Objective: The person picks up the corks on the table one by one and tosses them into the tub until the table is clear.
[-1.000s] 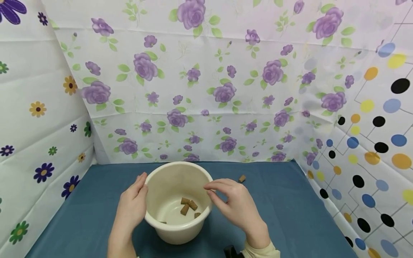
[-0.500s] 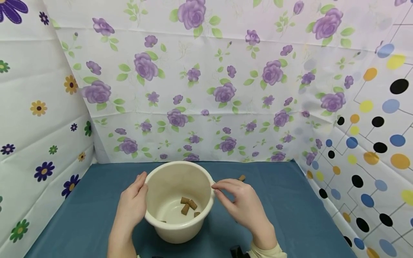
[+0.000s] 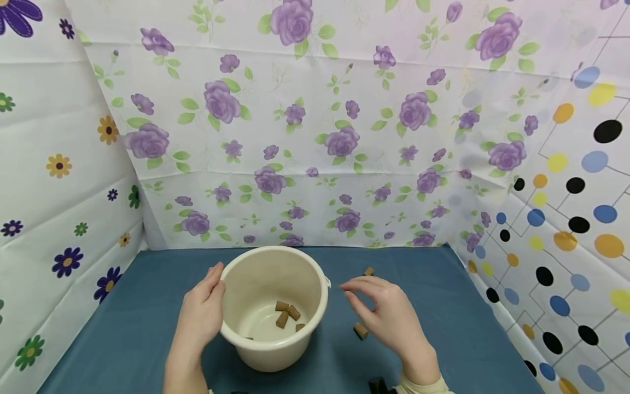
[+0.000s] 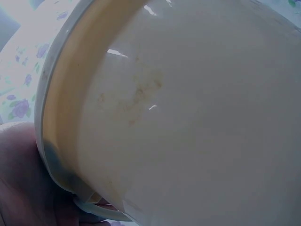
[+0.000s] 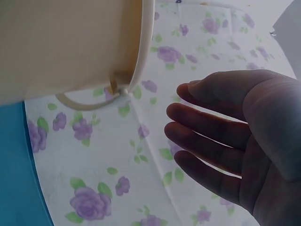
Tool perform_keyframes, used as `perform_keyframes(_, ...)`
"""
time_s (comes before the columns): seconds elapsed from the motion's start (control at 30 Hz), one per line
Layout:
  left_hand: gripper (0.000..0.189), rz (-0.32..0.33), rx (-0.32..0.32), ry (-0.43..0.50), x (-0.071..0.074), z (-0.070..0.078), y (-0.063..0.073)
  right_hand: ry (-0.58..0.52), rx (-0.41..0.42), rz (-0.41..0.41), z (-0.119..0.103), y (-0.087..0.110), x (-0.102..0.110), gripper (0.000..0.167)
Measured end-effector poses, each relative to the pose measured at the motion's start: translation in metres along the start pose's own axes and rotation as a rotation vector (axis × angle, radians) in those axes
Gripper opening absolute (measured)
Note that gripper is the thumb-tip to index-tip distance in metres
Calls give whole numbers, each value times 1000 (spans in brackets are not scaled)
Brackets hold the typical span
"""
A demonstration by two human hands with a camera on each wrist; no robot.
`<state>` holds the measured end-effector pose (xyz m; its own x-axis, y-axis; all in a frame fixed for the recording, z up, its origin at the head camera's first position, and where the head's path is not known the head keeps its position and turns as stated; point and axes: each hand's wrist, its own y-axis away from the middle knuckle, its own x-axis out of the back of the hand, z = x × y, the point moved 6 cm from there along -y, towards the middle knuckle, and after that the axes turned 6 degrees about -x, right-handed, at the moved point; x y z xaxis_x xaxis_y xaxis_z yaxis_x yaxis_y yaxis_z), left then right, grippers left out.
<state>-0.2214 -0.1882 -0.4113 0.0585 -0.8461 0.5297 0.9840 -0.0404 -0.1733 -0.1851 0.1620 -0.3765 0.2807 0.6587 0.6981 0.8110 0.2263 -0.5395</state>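
Observation:
My left hand [image 3: 200, 312] grips the left side of a cream plastic bucket [image 3: 273, 354] at its rim. In the left wrist view the bucket's wall [image 4: 197, 117] fills most of the picture, and some fingers show by the handle [image 4: 101, 210]. Several small brown corks [image 3: 281, 319] lie on the bucket's bottom. To the right of the rim my right hand [image 3: 389, 312] hovers apart from the bucket, fingers loosely bent and nothing between them. The right wrist view shows this hand [image 5: 225, 136] with its fingers spread, beside the bucket's handle [image 5: 87, 104].
One cork [image 3: 361, 330] lies on the blue tablecloth [image 3: 458, 334] right of the bucket, just left of my right hand. Behind that hand lies another cork [image 3: 368, 271]. A floral sheet [image 3: 315, 137] stands behind the table, with patterned sheets at both sides.
My right hand has moved from the bucket's right rim outward to the right, uncovering the handle's pivot and a cork on the cloth. The left hand and bucket have stayed in place.

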Motion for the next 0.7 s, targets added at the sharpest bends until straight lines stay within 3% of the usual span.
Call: perform_keyframes(0.7,52,11,-11,4,0,1,0,120,-97,-63,35,17,11,20)
